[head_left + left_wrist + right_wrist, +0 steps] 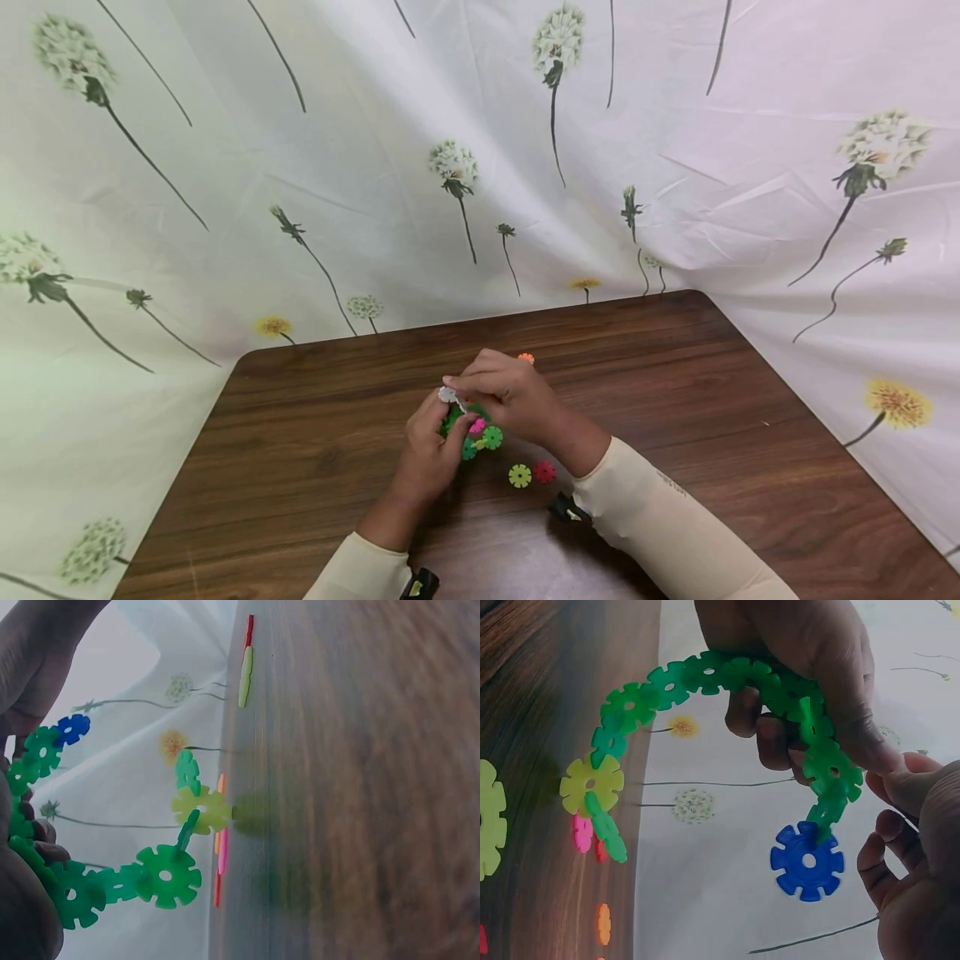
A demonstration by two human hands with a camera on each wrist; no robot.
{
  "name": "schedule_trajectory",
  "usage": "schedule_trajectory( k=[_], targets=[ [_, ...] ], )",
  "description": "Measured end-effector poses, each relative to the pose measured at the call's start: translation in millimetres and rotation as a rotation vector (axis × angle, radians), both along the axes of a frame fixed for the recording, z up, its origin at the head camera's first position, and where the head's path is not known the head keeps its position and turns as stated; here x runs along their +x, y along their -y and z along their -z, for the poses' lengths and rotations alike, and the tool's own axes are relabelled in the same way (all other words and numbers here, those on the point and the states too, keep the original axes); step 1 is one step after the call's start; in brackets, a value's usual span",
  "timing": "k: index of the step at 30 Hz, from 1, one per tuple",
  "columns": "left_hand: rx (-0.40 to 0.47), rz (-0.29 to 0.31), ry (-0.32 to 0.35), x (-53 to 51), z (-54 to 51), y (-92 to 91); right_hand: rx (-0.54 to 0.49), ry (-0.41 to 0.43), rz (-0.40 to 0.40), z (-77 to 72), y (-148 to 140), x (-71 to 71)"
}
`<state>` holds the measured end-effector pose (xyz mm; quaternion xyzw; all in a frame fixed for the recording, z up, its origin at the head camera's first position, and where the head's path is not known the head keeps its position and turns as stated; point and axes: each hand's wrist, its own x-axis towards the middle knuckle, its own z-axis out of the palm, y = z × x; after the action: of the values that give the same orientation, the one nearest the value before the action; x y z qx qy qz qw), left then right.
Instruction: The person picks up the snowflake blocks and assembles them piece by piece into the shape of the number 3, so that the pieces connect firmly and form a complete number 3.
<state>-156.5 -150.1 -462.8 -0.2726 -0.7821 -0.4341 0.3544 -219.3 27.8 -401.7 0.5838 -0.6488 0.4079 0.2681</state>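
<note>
My left hand (429,450) grips a curved chain of green interlocking snowflake discs (667,686). A yellow disc (591,784) and a small green disc (609,834) hang at one end. From the other end hangs a blue disc (808,861). At the left hand's fingertips, my right hand (517,400) pinches a white notched disc (447,394); a second white edge shows just below it. Both wrist views hide the white disc behind fingers. In the left wrist view, the chain (166,876) hangs above the table beside the left thumb.
On the brown wooden table (315,450) lie a lime disc (520,476) and a red disc (545,472), nearer me than the hands. A pink disc (477,426) and an orange disc (526,358) lie farther off. A dandelion-print cloth (360,167) hangs behind the table.
</note>
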Motion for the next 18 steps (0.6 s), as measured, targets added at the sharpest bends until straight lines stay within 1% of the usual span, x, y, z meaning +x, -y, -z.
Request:
schedule_trajectory(
  k=[3,8,11,14,18],
  targets=[
    [-0.014,-0.022,-0.020,-1.2,-0.3,0.6,0.000,-0.013,0.010,-0.6,0.6,0.8],
    [-0.024,-0.022,-0.031,-2.2,-2.1,1.3,0.001,-0.046,0.047,0.7,1.4,2.0],
    [-0.019,-0.015,-0.006,-1.9,-2.6,1.4,0.006,-0.047,0.048,1.8,1.8,1.5],
    [0.000,-0.017,0.025,-1.6,-2.1,1.6,0.003,-0.030,0.040,2.7,2.1,0.7],
    [0.023,-0.031,0.025,-1.5,-1.6,2.3,-0.008,0.008,0.033,4.2,1.3,0.4]
  ],
)
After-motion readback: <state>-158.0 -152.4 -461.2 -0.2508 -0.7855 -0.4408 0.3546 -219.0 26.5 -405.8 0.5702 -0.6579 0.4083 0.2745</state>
